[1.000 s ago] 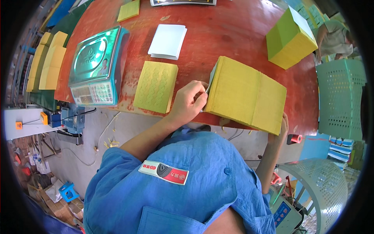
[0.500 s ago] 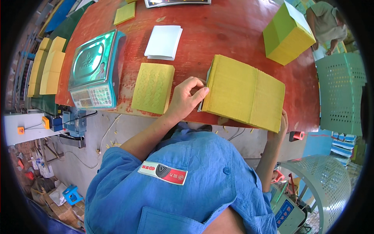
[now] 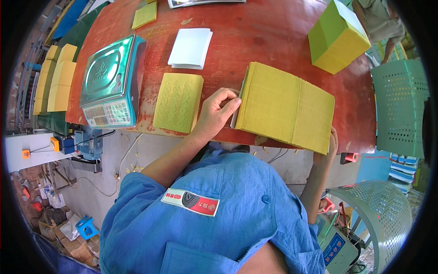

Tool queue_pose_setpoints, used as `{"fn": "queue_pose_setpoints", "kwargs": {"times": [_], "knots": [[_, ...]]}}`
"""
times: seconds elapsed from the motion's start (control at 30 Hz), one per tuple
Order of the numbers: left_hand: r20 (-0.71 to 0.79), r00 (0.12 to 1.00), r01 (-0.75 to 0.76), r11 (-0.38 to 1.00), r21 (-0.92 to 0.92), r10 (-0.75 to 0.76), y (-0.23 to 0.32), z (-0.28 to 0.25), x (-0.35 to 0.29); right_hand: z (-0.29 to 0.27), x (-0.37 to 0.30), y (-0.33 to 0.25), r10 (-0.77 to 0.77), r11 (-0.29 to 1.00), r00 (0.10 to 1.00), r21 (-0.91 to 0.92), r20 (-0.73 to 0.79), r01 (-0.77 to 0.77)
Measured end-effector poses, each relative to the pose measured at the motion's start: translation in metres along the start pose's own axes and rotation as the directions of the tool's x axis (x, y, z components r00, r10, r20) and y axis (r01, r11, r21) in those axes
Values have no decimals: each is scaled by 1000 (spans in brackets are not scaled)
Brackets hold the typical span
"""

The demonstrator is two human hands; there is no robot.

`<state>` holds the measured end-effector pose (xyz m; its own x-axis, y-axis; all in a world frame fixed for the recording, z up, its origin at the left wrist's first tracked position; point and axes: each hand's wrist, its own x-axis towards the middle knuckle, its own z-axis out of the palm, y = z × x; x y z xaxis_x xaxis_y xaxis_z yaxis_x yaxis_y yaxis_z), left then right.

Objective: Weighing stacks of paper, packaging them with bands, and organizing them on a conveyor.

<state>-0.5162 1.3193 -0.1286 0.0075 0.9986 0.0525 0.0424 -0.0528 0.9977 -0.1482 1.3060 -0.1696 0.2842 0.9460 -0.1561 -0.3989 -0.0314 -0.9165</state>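
Note:
A thick stack of yellow paper lies tilted at the front of the red table, its near right corner over the edge. My left hand is closed, thumb and forefinger pinching the stack's left edge, where a thin white sheet shows underneath. Round the right end, my right hand grips the near corner; most of its fingers are hidden behind the paper. Left of my left hand sits a yellow paper block with rows of wavy cuts. Folded white sheets lie beyond it.
A teal weighing scale stands at the table's left. A tall yellow paper block with a white top stands far right on the red table. Beyond it is another person. A perforated green metal panel borders the right side.
My left thumb and fingers have shifted slightly along the stack's left edge, and more of the white sheet shows there. The right hand keeps its hold. The other person has moved.

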Motion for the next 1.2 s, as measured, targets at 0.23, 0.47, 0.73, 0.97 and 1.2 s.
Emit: {"fn": "queue_pose_setpoints", "kwargs": {"times": [0.23, 0.47, 0.73, 0.97, 1.2], "knots": [[-38, 992, -115, 981, 159, 122, -3, 6, 0, -2, 2, 2, 9, 1000, 1000, -5, -13, -9], [135, 985, -130, 980, 149, 110, 2, -4, -1, 2, 2, 0, 21, 999, 1000, 36, -19, -20], [429, 890, -297, 912, 284, 157, 9, -22, -6, 1, 3, 0, 15, 998, 1000, 57, -2, -15], [417, 885, -364, 866, 342, 208, 7, -21, -5, 2, 1, 0, 20, 998, 1000, 55, -2, -20], [388, 893, -367, 866, 341, 225, 6, -20, -3, 2, 1, -1, 20, 998, 1000, 60, -6, -20]]}}
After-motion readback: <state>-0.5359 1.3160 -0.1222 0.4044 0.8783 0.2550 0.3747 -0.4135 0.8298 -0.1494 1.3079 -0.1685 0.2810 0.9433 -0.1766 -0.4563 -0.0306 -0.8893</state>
